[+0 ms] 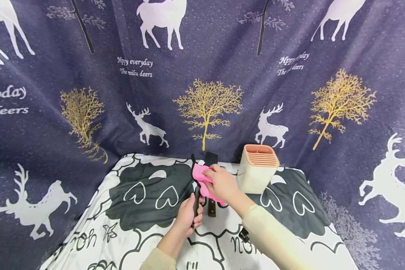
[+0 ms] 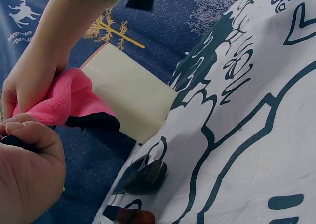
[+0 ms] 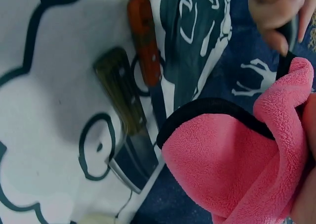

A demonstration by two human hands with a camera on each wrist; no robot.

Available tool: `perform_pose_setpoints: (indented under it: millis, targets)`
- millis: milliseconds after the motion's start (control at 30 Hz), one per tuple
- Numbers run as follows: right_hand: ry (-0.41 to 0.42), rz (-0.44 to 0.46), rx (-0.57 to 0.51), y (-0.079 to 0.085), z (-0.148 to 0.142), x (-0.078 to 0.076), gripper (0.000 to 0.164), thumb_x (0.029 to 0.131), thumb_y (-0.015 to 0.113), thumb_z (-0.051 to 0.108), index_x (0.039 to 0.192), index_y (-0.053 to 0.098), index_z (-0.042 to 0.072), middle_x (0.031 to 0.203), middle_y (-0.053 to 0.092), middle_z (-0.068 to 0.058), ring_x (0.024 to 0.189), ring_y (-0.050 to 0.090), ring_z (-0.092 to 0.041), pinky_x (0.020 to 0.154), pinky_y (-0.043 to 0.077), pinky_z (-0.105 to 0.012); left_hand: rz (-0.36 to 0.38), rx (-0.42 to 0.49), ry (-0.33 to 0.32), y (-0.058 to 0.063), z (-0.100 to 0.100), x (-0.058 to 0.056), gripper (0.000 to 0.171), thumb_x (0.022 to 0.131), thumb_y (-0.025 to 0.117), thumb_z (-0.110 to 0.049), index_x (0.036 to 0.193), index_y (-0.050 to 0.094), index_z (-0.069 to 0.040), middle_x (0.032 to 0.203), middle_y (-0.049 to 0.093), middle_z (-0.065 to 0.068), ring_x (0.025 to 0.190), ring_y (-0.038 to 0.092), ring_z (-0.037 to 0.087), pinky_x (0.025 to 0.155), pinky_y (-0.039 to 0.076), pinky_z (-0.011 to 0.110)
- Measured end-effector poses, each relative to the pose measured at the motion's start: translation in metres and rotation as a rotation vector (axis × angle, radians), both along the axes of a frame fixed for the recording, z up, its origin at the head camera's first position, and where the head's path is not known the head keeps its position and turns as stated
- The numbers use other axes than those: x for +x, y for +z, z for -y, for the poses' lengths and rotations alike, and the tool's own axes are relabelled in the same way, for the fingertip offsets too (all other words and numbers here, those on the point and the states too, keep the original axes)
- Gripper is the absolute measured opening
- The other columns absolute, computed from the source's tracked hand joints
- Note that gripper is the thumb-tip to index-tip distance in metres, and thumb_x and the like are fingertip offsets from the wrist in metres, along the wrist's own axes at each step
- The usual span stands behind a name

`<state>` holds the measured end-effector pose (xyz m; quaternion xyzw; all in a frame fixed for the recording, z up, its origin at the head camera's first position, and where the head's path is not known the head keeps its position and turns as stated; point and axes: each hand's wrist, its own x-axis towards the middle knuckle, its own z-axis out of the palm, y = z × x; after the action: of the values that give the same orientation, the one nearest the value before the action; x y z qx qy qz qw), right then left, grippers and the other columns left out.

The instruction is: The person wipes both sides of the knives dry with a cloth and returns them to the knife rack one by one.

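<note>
My left hand (image 1: pixel 188 213) grips the black handle (image 1: pixel 196 210) of a knife, fingers wrapped around it. A pink plush cloth with black edging (image 1: pixel 199 172) covers what lies beyond the handle, so most of the blade is hidden. My right hand (image 1: pixel 224 183) pinches the folded cloth from the right side, close above the left hand. Beyond the cloth a flat black end (image 1: pixel 211 158) sticks out. In the right wrist view, a cleaver with a brown wooden handle (image 3: pixel 121 88) and a knife with a reddish wooden handle (image 3: pixel 144 41) lie side by side on the sheet.
A cream knife block (image 1: pixel 254 178) with an orange slotted top stands at the back right. The black-and-white patterned sheet (image 1: pixel 98 225) covers the surface. Behind it hangs a dark blue curtain (image 1: pixel 175 123) printed with deer and trees.
</note>
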<state>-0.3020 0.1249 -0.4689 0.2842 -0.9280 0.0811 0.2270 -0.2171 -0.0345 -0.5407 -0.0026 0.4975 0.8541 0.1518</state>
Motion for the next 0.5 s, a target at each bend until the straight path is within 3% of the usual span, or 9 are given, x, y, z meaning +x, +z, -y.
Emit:
perform_pose_setpoints:
  millis: [167,333,500]
  targets:
    - [-0.026,0.014,0.021,0.006,-0.005,-0.014,0.030,0.092,0.076,0.038,0.120,0.072,0.025,0.115,0.067,-0.004,0.086,0.071,-0.027,0.068,0.061,-0.044,0.011,-0.005,-0.030,0.003,0.000,0.002,0.045,0.112,0.025,-0.050,0.105,0.051,-0.014,0.062,0.041,-0.010,0.040,0.033,-0.001,0.035,0.028,0.015]
    - [-0.045,0.063,0.034,0.008,-0.008,-0.025,0.031,0.095,0.072,0.039,0.123,0.071,0.026,0.120,0.066,-0.007,0.092,0.070,-0.033,0.076,0.061,-0.049,0.023,0.051,-0.067,0.005,0.001,0.006,0.042,0.113,0.022,-0.047,0.105,0.050,-0.015,0.063,0.040,-0.011,0.039,0.034,-0.001,0.035,0.029,0.015]
    - [-0.063,0.052,0.011,0.008,-0.008,-0.034,0.033,0.094,0.072,0.036,0.124,0.071,0.023,0.122,0.065,-0.011,0.094,0.070,-0.037,0.075,0.060,-0.054,0.019,0.101,-0.094,0.006,0.002,0.008,0.042,0.113,0.020,-0.045,0.107,0.048,-0.015,0.065,0.040,-0.010,0.041,0.035,-0.001,0.036,0.030,0.015]
